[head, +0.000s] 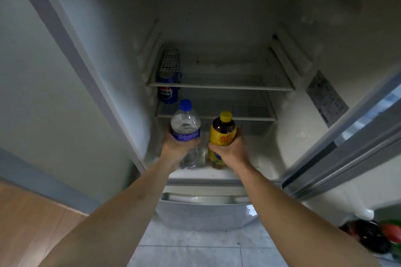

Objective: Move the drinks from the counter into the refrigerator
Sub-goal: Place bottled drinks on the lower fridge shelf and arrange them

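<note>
The refrigerator stands open before me. My left hand grips a clear water bottle with a blue cap and blue label. My right hand grips a yellow-capped bottle of dark tea with a yellow label. Both bottles are upright, side by side, at the front of the bottom compartment, below the lower wire shelf. Their bases show between my hands, near the compartment floor; whether they touch it I cannot tell. A blue Pepsi can stands at the left, seen through the upper shelf.
The fridge door hangs open on the right. A closed drawer front sits below the compartment. More bottles, one dark and one with a red cap, stand at the lower right. White floor tiles lie underfoot, and a wooden surface at the lower left.
</note>
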Motion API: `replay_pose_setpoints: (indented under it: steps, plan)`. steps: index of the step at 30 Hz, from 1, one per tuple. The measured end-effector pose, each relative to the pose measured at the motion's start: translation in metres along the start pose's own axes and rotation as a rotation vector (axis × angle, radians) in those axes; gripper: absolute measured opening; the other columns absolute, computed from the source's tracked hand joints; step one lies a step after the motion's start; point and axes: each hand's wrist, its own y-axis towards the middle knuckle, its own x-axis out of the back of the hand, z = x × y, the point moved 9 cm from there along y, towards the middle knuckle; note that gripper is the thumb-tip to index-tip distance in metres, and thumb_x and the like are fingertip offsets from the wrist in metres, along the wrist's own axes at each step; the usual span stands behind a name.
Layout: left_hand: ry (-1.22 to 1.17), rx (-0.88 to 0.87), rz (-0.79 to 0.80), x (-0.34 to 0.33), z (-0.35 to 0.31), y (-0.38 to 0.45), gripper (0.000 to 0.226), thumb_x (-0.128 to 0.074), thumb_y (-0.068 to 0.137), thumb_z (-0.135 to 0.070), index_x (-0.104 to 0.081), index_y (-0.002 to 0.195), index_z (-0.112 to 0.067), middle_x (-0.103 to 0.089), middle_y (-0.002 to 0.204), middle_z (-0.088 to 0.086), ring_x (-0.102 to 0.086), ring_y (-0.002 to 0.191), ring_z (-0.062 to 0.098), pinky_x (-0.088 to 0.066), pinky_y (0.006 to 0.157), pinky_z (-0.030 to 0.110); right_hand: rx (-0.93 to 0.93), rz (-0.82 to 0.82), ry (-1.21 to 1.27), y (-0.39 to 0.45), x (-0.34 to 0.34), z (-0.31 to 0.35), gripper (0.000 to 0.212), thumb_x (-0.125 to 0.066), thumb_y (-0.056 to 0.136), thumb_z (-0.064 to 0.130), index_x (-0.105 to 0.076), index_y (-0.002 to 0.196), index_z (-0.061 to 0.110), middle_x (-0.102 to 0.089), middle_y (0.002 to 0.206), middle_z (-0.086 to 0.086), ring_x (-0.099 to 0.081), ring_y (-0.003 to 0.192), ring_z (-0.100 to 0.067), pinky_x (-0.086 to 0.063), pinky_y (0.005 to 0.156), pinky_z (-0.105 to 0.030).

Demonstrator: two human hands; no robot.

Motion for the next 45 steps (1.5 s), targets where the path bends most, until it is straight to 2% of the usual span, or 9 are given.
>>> replay_pose_setpoints:
  steps: [7, 11, 16, 19, 23, 26, 34, 39, 45]
  plan:
    - [0.057, 0.023, 0.163, 0.0, 0.012, 0.008, 0.074, -0.096, 0.056, -0.02, -0.062, 0.122, -0.02, -0.074, 0.103, -0.002, -0.072, 0.092, 0.01, -0.059, 0.071, 0.022, 0.001, 0.076, -0.058, 0.002, 0.002, 0.008, 0.086, -0.093, 0.045, 0.052, -0.045, 0.116, 0.039, -0.063, 0.104, 0.018, -0.064, 0.098, -0.008, -0.054, 0.083, -0.03]
    - [0.214, -0.031, 0.244, 0.001, -0.02, 0.013, 0.086, -0.094, 0.06, -0.027, -0.039, 0.126, -0.03, -0.057, 0.114, -0.013, -0.059, 0.1, 0.004, -0.05, 0.076, 0.021, 0.029, 0.117, -0.153, 0.006, 0.015, 0.048, 0.096, -0.076, 0.047, 0.078, -0.049, 0.128, 0.034, -0.063, 0.123, 0.005, -0.062, 0.111, -0.017, -0.054, 0.094, -0.041]
    - [0.458, -0.188, 0.235, -0.003, -0.087, 0.021, 0.072, -0.078, 0.072, -0.053, -0.043, 0.134, -0.039, -0.052, 0.125, -0.012, -0.053, 0.117, 0.014, -0.05, 0.098, 0.038, -0.017, 0.242, -0.543, 0.006, 0.015, 0.098, 0.095, -0.04, 0.053, 0.099, -0.066, 0.105, 0.025, -0.069, 0.103, -0.001, -0.068, 0.086, -0.024, -0.063, 0.064, -0.039]
    - [0.734, -0.225, 0.211, -0.012, -0.111, 0.019, 0.049, -0.059, 0.084, -0.063, -0.06, 0.118, -0.028, -0.062, 0.114, -0.008, -0.06, 0.105, 0.018, -0.053, 0.09, 0.036, -0.051, 0.248, -0.655, 0.009, 0.014, 0.112, 0.075, -0.041, 0.078, 0.085, -0.064, 0.098, 0.017, -0.069, 0.1, -0.008, -0.066, 0.066, -0.026, -0.058, 0.049, -0.033]
    - [0.749, -0.271, 0.078, 0.003, -0.118, 0.001, 0.014, -0.055, 0.094, -0.027, -0.059, 0.092, -0.014, -0.064, 0.088, 0.008, -0.062, 0.084, 0.03, -0.049, 0.066, 0.03, -0.279, 0.38, -0.462, -0.007, 0.017, 0.087, 0.041, -0.059, 0.086, 0.044, -0.061, 0.111, 0.012, -0.062, 0.118, -0.015, -0.068, 0.087, -0.036, -0.062, 0.054, -0.043]
    - [0.725, -0.279, -0.142, 0.036, -0.11, -0.026, 0.014, -0.052, 0.096, -0.028, -0.051, 0.089, -0.017, -0.059, 0.077, 0.005, -0.06, 0.073, 0.029, -0.044, 0.063, 0.028, -0.327, 0.325, -0.224, -0.026, 0.032, 0.068, 0.027, -0.062, 0.089, 0.036, -0.06, 0.111, 0.019, -0.058, 0.117, -0.01, -0.062, 0.087, -0.026, -0.059, 0.05, -0.037]
    - [0.162, 0.043, -0.183, 0.081, -0.053, -0.081, 0.016, -0.057, 0.092, -0.032, -0.067, 0.103, -0.038, -0.062, 0.089, -0.011, -0.063, 0.081, 0.015, -0.062, 0.074, 0.046, -0.518, 0.077, 0.513, -0.088, 0.063, 0.014, 0.038, -0.063, 0.096, 0.013, -0.052, 0.131, 0.013, -0.05, 0.128, -0.015, -0.055, 0.105, -0.03, -0.055, 0.076, -0.05]
    - [-0.244, 0.282, -0.089, 0.092, 0.003, -0.112, 0.04, -0.061, 0.093, -0.007, -0.059, 0.128, -0.026, -0.057, 0.123, -0.005, -0.066, 0.099, 0.023, -0.062, 0.066, 0.043, -0.662, -0.005, 0.769, -0.126, 0.055, -0.03, 0.056, -0.066, 0.09, -0.002, -0.043, 0.138, 0.013, -0.048, 0.137, -0.019, -0.059, 0.108, -0.038, -0.06, 0.059, -0.043]
    - [-0.574, 0.556, -0.092, 0.051, 0.075, -0.155, 0.065, -0.071, 0.081, -0.001, -0.046, 0.139, -0.017, -0.06, 0.13, 0.015, -0.064, 0.099, 0.032, -0.057, 0.072, 0.045, -0.892, 0.075, 0.682, -0.166, 0.023, -0.065, 0.065, -0.078, 0.078, 0.051, -0.052, 0.129, 0.019, -0.064, 0.106, -0.013, -0.065, 0.059, -0.02, -0.048, 0.039, -0.022]
